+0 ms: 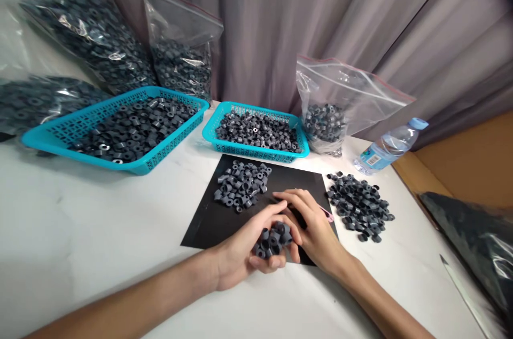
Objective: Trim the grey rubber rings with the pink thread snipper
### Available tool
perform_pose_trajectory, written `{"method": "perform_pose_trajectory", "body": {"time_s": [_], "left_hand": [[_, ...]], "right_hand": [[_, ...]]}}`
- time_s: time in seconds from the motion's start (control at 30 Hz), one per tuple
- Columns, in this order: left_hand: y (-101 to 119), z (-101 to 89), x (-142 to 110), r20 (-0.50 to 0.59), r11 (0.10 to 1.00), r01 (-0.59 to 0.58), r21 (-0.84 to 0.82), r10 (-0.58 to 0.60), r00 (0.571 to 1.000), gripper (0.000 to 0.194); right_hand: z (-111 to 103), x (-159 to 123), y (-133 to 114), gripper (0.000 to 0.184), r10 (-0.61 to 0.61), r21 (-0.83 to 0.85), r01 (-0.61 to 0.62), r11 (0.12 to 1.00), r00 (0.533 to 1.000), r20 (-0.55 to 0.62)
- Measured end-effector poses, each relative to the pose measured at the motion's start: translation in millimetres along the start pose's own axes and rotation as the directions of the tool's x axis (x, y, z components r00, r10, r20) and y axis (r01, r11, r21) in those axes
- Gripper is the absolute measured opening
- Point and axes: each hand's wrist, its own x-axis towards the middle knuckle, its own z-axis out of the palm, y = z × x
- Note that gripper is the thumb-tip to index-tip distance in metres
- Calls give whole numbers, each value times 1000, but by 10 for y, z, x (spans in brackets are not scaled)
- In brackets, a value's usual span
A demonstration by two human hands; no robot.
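Observation:
My left hand (244, 253) is closed, palm up, around a handful of small dark grey tube pieces (272, 240), short hollow rings. Close against its fingers, my right hand (310, 221) arches over a black mat (204, 221) with its fingers loosely stretched; I see nothing gripped in it. A pink-ended tool (329, 216) pokes out beside that hand, mostly hidden behind it. On the mat beyond my hands lies a loose pile of grey tube pieces (242, 184). Another pile of darker tube pieces (358, 205) rests on the white table, right of the mat.
Two blue baskets, a left one (148, 165) and a middle one (256, 152), hold many tube pieces. Zip bags of pieces stand at the back left (180, 61) and back right (324, 120). A water bottle (388, 147) stands right, near a dark plastic bag (473, 237). A grey curtain (260, 24) hangs behind.

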Motion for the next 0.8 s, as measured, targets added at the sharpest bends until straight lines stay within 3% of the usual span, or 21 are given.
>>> {"method": "perform_pose_trajectory", "body": {"time_s": [0.13,0.3,0.43,0.57,0.7,0.8], "left_hand": [[-72,39,-21,47,999,46,-12,-45,998,44],[-63,30,-52,18,998,-22,-57,23,1000,30],[37,-7,-73,-53,991,-98,-89,94,994,30],[96,-28,-95,-42,992,-93,-89,89,995,35],[83,-40,-87,-44,993,-76,-90,73,996,36],[74,-48,-70,-58,986,-73,-149,65,996,34]], "right_hand": [[7,122,-73,29,-77,-47,84,995,987,141],[64,316,-156,10,-35,73,27,997,993,113],[154,382,-94,21,-26,175,3,985,991,131],[181,356,-32,28,-49,186,21,982,989,143],[161,357,-66,9,-32,185,15,983,996,89],[165,361,-98,9,3,151,-1,988,1000,-12]]}}
